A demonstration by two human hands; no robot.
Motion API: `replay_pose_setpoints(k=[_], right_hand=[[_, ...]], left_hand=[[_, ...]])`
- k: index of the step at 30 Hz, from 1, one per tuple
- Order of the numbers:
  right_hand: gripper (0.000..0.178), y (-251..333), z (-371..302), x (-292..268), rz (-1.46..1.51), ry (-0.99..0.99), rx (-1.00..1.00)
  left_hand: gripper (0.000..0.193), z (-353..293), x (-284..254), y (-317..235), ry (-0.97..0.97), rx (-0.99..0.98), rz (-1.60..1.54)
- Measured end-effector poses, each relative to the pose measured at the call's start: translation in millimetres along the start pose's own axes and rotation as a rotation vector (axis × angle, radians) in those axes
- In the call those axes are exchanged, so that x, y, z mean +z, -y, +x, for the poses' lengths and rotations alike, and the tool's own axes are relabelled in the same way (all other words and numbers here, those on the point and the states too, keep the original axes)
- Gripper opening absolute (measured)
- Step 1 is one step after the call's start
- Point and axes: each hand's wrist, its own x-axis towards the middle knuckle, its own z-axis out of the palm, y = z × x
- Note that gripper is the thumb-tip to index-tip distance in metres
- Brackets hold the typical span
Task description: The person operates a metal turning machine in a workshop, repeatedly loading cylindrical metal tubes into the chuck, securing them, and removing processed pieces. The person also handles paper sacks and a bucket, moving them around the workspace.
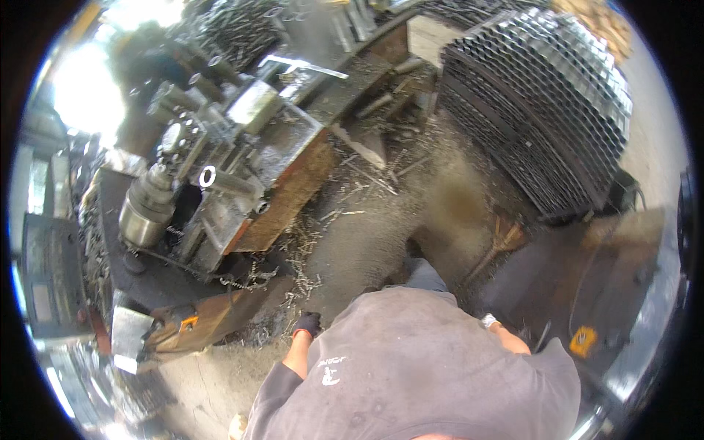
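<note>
Hands (308,323) above shaving-strewn workshop floor (352,249)

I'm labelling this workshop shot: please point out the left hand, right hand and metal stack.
Left hand (309,323): head view, on its dark-gloved middle.
Right hand (489,320): head view, on its white visible part.
Metal stack (535,114): head view, near the middle of its layered rows.

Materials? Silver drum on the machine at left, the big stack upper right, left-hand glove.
Silver drum: likely steel, smooth machined finish; bright, soft-edged highlights.
Big stack: probably bare steel; dark sides, metallic glints on top.
Left-hand glove: dark, matte, perhaps fabric; too small to tell coating or weave.
</note>
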Motion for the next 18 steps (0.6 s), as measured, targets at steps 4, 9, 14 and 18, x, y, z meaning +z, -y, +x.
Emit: replay_pose_setpoints(k=[4, 9, 14, 18], right_hand=[[0.027, 0.2, 60.1, -138.2, -0.9, -0.034, -0.189], [0.025, 54.0, 139.5, -365.2, -0.98, -0.48, -0.349], [0.03, 179.6, 172.6, -491.8, 0.472, -0.65, -0.144], [0.027, 273.2, 169.6, -488.7, 0.318, -0.604, -0.281]], left_hand=[[0.044, -31.6, -30.0, -52.3, 0.021, -0.462, -0.972], [0.043, -67.4, -70.7, -89.5, -0.389, -0.473, -0.997], [0.043, -74.0, -61.9, -24.4, -0.655, -0.5, -1.703], [0.054, -56.0, -56.6, 100.3, -1.058, -0.65, -2.265]])
